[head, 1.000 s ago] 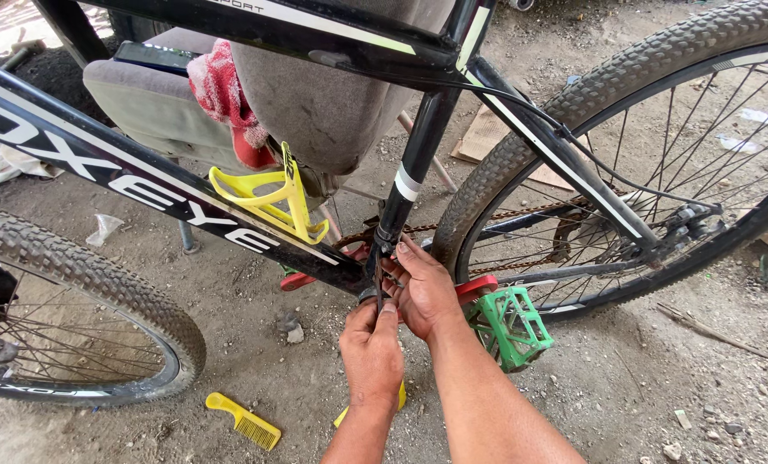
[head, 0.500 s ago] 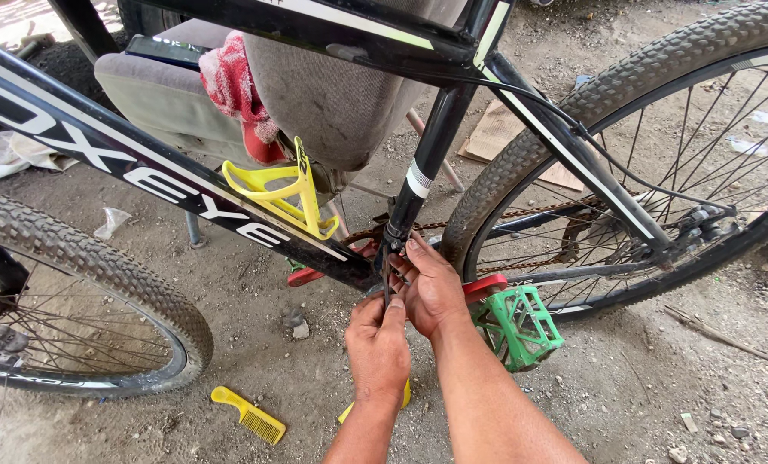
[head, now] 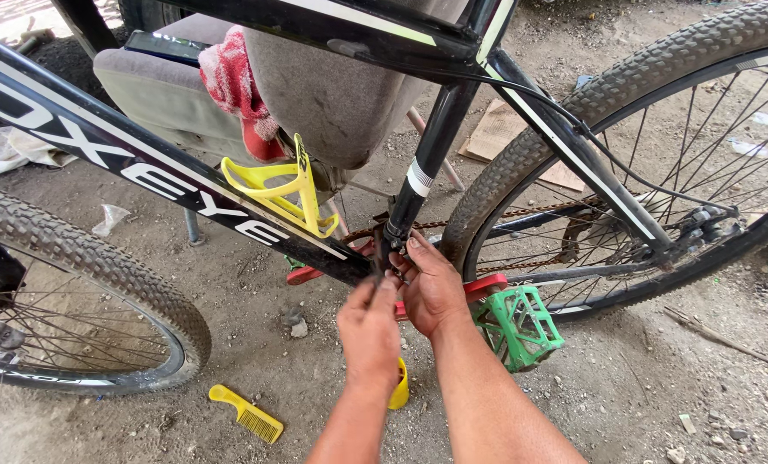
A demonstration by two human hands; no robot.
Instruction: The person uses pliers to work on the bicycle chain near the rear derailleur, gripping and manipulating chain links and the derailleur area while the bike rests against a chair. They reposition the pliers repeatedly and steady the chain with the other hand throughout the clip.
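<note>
Both hands are working at the bike frame's [head: 229,210] bottom bracket, near the centre of the scene. The left hand [head: 369,331] is pinching a thin dark tool [head: 378,268] between closed fingers. The right hand [head: 433,288] is curling against the bracket; what it grips I cannot tell. A green pedal [head: 517,326] is sitting just right, a yellow comb [head: 246,415] lying near left.

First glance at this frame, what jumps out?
Both hands, left hand and right hand, meet at the bottom bracket of a black bicycle frame at centre. A green pedal sits just right of them, a yellow bottle cage above left, and a yellow comb lies on the dirt.
</note>
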